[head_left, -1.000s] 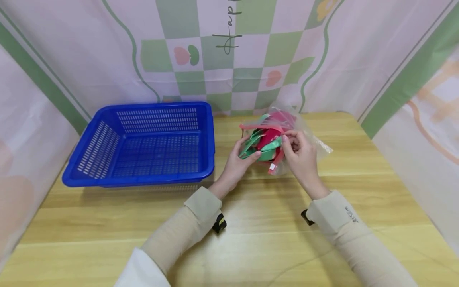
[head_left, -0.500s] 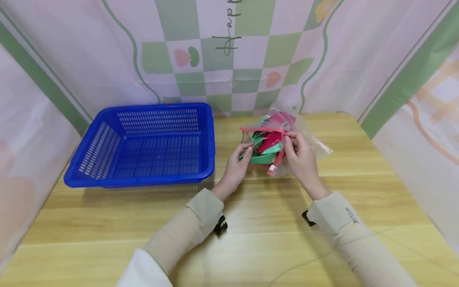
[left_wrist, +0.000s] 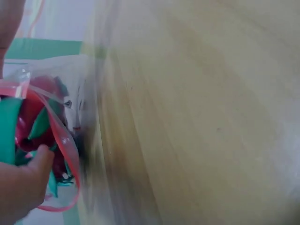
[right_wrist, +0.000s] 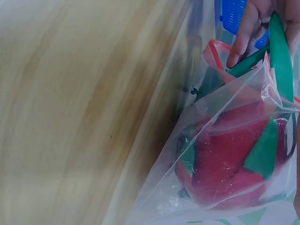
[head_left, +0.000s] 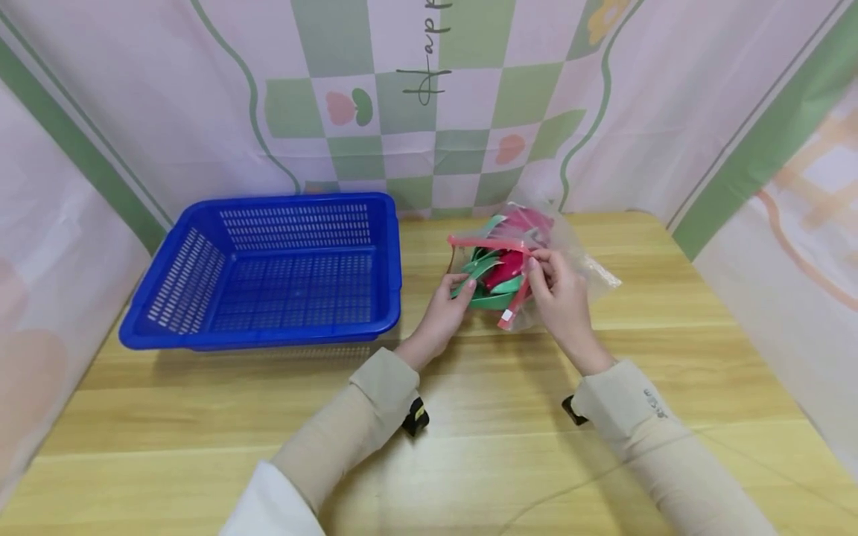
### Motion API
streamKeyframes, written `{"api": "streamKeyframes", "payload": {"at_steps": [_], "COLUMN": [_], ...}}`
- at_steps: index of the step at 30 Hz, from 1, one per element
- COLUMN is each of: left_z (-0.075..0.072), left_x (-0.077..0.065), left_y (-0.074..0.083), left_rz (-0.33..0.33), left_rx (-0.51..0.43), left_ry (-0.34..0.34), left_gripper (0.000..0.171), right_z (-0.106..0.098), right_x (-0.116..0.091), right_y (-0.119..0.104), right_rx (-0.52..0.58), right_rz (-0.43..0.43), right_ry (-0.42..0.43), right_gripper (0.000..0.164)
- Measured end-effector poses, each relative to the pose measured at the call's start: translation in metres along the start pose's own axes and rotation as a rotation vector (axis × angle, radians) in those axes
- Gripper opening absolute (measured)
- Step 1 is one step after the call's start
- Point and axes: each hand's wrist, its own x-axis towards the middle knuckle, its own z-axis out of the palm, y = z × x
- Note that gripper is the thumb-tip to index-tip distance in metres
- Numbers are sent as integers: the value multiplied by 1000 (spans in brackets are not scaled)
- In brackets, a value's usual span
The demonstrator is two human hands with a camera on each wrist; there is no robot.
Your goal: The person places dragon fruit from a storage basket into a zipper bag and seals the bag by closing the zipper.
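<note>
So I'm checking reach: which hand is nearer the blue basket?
Left. The left hand is at the bag's basket-side edge, apart from the blue basket; the right hand holds the bag's far side.

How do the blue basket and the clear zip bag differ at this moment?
The blue basket is rigid, slotted plastic; the clear zip bag is soft, crumpled film with a red zip strip.
The basket holds nothing visible; the bag holds a red-and-green dragon fruit toy.
The basket sits untouched on the left; the bag is gripped at its mouth by the left hand and right hand.
Both rest on the wooden table.
</note>
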Motion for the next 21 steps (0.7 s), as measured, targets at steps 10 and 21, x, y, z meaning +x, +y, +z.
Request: {"api": "streamKeyframes", "payload": {"at_steps": [10, 21], "left_z": [11, 13], "left_x": [-3, 8], "left_y": [-7, -3], "left_rz": [70, 97], "left_rx": [19, -20], "left_ry": [125, 120], "left_gripper": [32, 33], "right_z": [1, 6], "right_x": [-4, -5], "right_y": [-1, -6], "right_rx": [-12, -76], "right_rz": [17, -123], "right_ry": [-55, -58], "right_gripper": [21, 11]}}
